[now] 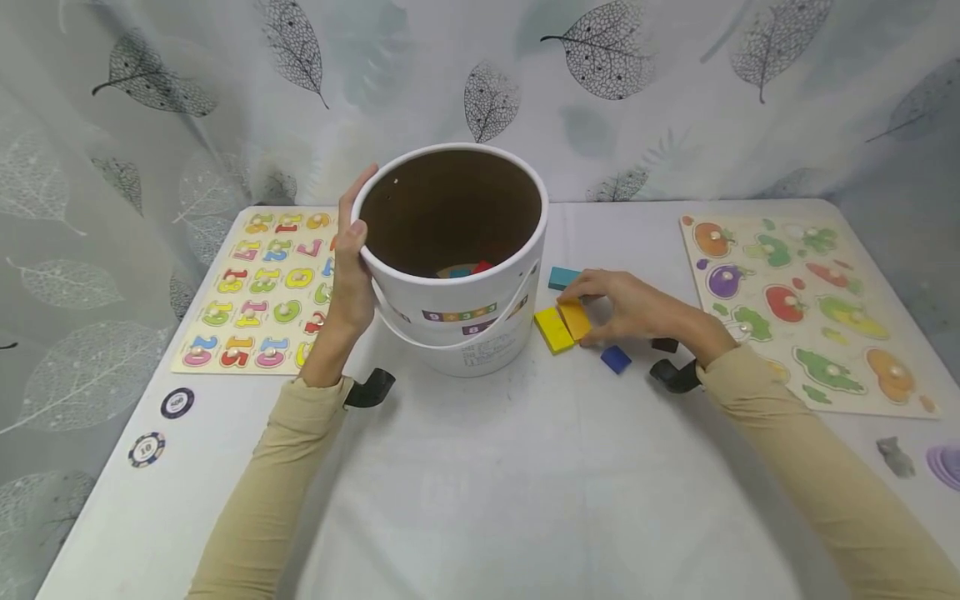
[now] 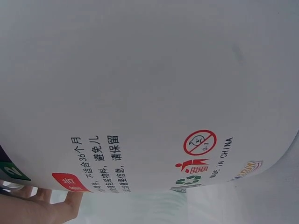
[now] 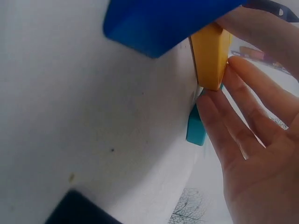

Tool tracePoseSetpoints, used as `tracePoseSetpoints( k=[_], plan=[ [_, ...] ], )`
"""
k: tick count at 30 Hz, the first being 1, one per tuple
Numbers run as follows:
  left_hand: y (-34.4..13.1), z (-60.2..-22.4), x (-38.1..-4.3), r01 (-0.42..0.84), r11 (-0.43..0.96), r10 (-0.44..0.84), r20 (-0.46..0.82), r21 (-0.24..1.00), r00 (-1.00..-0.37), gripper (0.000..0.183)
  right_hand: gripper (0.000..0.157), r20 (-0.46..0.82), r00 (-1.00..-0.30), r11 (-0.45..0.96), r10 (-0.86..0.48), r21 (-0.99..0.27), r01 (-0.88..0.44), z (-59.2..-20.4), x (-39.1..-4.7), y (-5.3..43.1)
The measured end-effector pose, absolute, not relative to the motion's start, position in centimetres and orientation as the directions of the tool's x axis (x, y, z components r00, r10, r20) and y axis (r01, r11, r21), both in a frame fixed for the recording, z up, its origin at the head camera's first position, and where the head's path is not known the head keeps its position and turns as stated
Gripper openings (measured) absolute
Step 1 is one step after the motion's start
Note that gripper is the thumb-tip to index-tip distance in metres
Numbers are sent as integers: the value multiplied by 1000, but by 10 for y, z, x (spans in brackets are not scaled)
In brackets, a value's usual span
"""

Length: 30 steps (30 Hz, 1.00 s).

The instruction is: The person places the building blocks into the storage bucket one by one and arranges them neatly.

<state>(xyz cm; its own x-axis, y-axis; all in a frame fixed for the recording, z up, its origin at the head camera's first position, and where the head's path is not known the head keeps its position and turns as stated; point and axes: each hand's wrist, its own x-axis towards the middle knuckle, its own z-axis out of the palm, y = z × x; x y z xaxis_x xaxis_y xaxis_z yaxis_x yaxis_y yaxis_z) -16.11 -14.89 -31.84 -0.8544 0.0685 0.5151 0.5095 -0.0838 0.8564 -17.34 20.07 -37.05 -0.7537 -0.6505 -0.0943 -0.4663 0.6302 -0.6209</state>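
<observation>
A white bucket (image 1: 468, 296) stands tilted slightly towards me, with a red block (image 1: 482, 267) and a teal piece visible inside. My left hand (image 1: 351, 279) grips its rim from the left, thumb over the edge; in the left wrist view the printed bucket wall fills most of the picture. My right hand (image 1: 633, 307) pinches an orange block (image 1: 575, 319) between thumb and fingers. Against that block lies a yellow block (image 1: 553, 331). Around the hand are a teal block (image 1: 564, 277), a blue block (image 3: 159, 25) and a dark block (image 1: 664, 344), partly hidden by the wrist.
A wooden number puzzle board (image 1: 225, 321) lies to the left, partly behind the bucket. On the right is a vegetable puzzle board (image 1: 813, 333). Two poker chips (image 1: 146, 450) sit at the left edge; a small grey figure (image 1: 896, 457) and purple discs (image 1: 947, 465) at the far right.
</observation>
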Motion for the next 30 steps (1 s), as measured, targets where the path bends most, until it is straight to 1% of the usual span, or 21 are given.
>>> tracePoseSetpoints(
  k=[4, 6, 10, 13, 15, 18, 20, 21, 24, 27, 30],
  plan=[
    [-149, -318, -160, 506, -76, 62, 511, 859, -857, 72, 60, -124, -749, 629, -651, -641, -441, -370, -172, 201],
    [-149, -318, -160, 506, -71, 58, 510, 860, -858, 72, 59, -123, -745, 631, -655, -632, -450, -368, -172, 202],
    [-149, -318, -160, 509, -78, 64, 514, 857, -855, 72, 55, -69, -757, 626, -650, -614, -481, -355, -170, 205],
    [-149, -318, -161, 514, -87, 69, 520, 854, -852, 72, 52, 24, -779, 612, -627, -603, -512, -334, -169, 209],
    [-149, -318, -161, 515, -88, 67, 520, 853, -851, 73, 53, 109, -789, 605, -605, -581, -544, -314, -169, 213],
    [-149, -319, -161, 514, -81, 65, 519, 854, -852, 72, 58, 269, -786, 580, -557, -552, -599, -282, -171, 216],
    [-149, -319, -161, 516, -67, 63, 519, 854, -852, 72, 60, 381, -765, 533, -520, -555, -638, -262, -173, 214],
    [-149, -319, -161, 515, -62, 64, 518, 855, -853, 72, 61, 429, -755, 490, -496, -580, -651, -254, -175, 211],
    [-150, -318, -161, 515, -56, 63, 518, 855, -853, 73, 62, 533, -705, 364, -467, -611, -703, -231, -178, 196],
    [-150, -318, -161, 511, -65, 67, 515, 857, -855, 73, 60, 577, -651, 290, -494, -596, -748, -217, -178, 176],
    [-149, -318, -162, 512, -66, 71, 515, 857, -854, 72, 58, 579, -610, 263, -541, -573, -776, -209, -177, 157]
  ],
)
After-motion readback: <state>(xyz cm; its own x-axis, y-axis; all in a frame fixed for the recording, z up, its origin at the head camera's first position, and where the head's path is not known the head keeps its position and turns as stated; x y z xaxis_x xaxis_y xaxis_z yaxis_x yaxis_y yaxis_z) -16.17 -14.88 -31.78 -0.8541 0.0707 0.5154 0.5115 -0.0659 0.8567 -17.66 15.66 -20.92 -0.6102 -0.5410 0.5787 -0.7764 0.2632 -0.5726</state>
